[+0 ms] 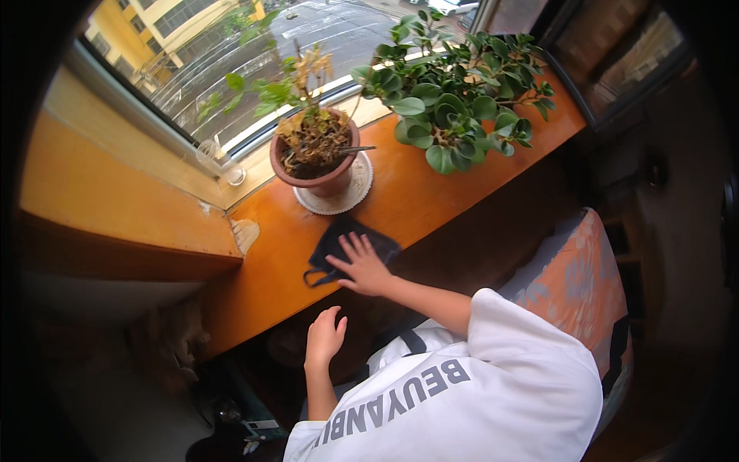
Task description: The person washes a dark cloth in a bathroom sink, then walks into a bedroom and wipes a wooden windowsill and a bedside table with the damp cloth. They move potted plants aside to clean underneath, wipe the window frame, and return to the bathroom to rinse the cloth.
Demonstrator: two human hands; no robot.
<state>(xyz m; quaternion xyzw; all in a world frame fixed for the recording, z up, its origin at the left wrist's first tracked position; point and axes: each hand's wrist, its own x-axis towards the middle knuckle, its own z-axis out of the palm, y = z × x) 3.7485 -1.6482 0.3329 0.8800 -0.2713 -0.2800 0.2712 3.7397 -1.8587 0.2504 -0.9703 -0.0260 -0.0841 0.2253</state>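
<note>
My right hand (365, 269) lies flat, fingers spread, on a dark cloth (329, 241) with a loop at its corner. The cloth rests on the orange-brown wooden sill (277, 289), near its front edge. Just short of that edge, my left hand (325, 339) hangs in the air, its thumb apart from loosely bent fingers and nothing in it. Beyond the cloth stands a terracotta-coloured pot (329, 183) with a partly withered plant (314, 136). Under the pot is a white saucer (362, 183), close to the cloth's far corner.
A bushy green-leaved plant (456, 110) spreads over the sill to the right; its pot is hidden. A clear plastic piece (216, 156) sits in the window corner. The window (323, 40) runs along the back. A patterned fabric-covered chair back (577, 277) is at my right.
</note>
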